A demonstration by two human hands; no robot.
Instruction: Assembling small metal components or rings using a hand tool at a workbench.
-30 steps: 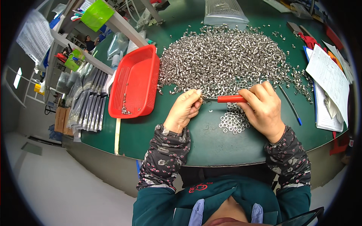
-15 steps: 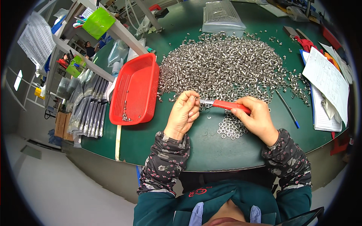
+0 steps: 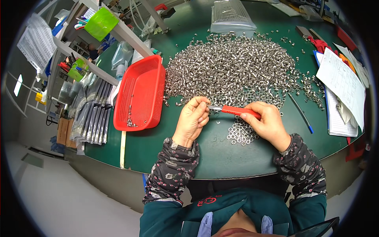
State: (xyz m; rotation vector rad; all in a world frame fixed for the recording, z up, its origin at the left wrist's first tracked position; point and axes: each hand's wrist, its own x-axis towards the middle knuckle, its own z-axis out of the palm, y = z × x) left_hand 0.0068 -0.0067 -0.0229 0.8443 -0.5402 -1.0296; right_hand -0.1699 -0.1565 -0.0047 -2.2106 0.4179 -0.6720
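In my right hand [image 3: 269, 124] is a red-handled utility knife [image 3: 239, 111], its blade pointing left. The blade tip meets the fingertips of my left hand [image 3: 193, 121], which pinch what looks like a small metal ring, mostly covered by the thumb and finger. Just beyond both hands spreads a large heap of small shiny metal rings [image 3: 233, 67]. A smaller flat group of rings [image 3: 240, 134] lies on the green table [image 3: 225, 162], below the knife and left of my right wrist.
At the left stands a red plastic basket [image 3: 138, 94] with a few metal pieces inside. A pen [image 3: 302, 114] and papers [image 3: 343, 87] lie to the right. Plastic-wrapped packs [image 3: 94, 114] are stacked far left, and a clear bag [image 3: 232, 15] rests behind the heap.
Both hands keep nearly the same pose, with the knife still at the left fingertips. The whole view has shifted very slightly.
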